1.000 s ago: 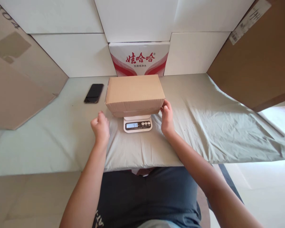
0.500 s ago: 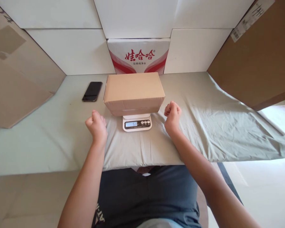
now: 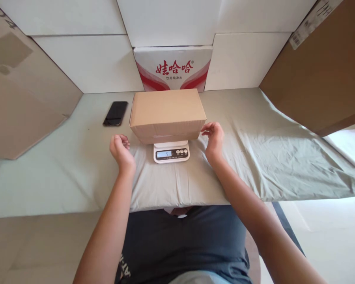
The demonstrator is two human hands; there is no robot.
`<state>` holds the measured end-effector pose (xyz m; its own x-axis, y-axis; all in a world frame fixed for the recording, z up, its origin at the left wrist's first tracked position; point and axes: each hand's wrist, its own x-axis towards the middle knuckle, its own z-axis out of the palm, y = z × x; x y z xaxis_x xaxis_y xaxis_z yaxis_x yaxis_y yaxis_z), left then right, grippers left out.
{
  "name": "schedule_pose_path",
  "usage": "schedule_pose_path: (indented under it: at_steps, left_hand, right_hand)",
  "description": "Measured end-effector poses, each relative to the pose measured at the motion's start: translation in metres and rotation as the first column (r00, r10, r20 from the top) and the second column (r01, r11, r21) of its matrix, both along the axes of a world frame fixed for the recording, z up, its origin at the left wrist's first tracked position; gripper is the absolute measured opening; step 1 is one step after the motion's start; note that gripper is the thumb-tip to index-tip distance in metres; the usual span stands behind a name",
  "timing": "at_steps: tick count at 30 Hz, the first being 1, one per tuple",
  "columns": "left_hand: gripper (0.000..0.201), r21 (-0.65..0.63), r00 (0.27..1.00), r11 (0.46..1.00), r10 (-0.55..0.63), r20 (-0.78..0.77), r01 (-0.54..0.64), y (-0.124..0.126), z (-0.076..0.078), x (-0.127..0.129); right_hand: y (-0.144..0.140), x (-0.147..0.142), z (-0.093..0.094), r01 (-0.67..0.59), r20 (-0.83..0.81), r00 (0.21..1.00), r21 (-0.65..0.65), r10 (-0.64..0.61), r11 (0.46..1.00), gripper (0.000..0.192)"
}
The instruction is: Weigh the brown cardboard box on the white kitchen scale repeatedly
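Note:
A closed brown cardboard box (image 3: 167, 113) rests on a small white digital scale (image 3: 171, 152) whose lit display faces me. My left hand (image 3: 121, 148) hovers just left of the scale, fingers loosely curled and apart, holding nothing. My right hand (image 3: 214, 138) is at the box's lower right corner, fingers spread toward it; I cannot tell if they touch. Both hands are empty.
A grey-green cloth (image 3: 254, 150) covers the table. A black phone (image 3: 115, 113) lies left of the box. A red-and-white printed carton (image 3: 172, 68) stands behind it among white boxes. Large brown cardboard sheets lean at the left (image 3: 20, 102) and right (image 3: 322, 75).
Half a second ago both hands were closed fists beside the scale. Their fingers have since opened, and the right hand has moved in toward the box's corner. The box stays on the scale.

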<state>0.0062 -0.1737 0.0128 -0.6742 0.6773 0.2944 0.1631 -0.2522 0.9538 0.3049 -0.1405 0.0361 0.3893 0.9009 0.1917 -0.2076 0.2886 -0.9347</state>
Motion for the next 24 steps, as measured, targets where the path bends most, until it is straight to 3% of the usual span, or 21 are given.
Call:
schedule_pose_path:
  at_steps: [3, 5, 7, 10, 18, 24]
  left_hand:
    - [0.06, 0.109, 0.998, 0.992, -0.062, -0.018, 0.064, 0.001, -0.003, 0.005]
    - [0.071, 0.16, 0.979, 0.966, -0.203, -0.02, 0.204, 0.001, -0.004, 0.01]
    - [0.082, 0.167, 0.943, 0.929, -0.334, -0.004, 0.33, 0.0, -0.004, 0.015]
    - [0.092, 0.131, 0.906, 0.898, -0.424, 0.008, 0.419, -0.003, -0.002, 0.02]
    - [0.087, 0.119, 0.868, 0.867, -0.493, 0.055, 0.484, -0.01, 0.01, 0.034]
    - [0.076, 0.15, 0.837, 0.828, -0.548, 0.005, 0.541, -0.009, 0.046, 0.035]
  right_hand:
    - [0.0, -0.001, -0.01, -0.137, 0.001, 0.991, 0.044, 0.137, 0.99, 0.056]
    - [-0.002, -0.002, -0.013, -0.235, 0.02, 0.972, 0.052, 0.234, 0.971, 0.069]
    - [-0.007, -0.005, -0.011, -0.321, 0.075, 0.946, 0.077, 0.315, 0.944, 0.073]
    - [-0.012, -0.009, -0.005, -0.408, 0.165, 0.908, 0.148, 0.385, 0.901, 0.068]
    - [-0.021, -0.018, 0.003, -0.374, 0.157, 0.923, 0.159, 0.35, 0.914, 0.065]
    - [-0.018, -0.016, 0.023, -0.319, 0.183, 0.939, 0.156, 0.29, 0.935, 0.07]
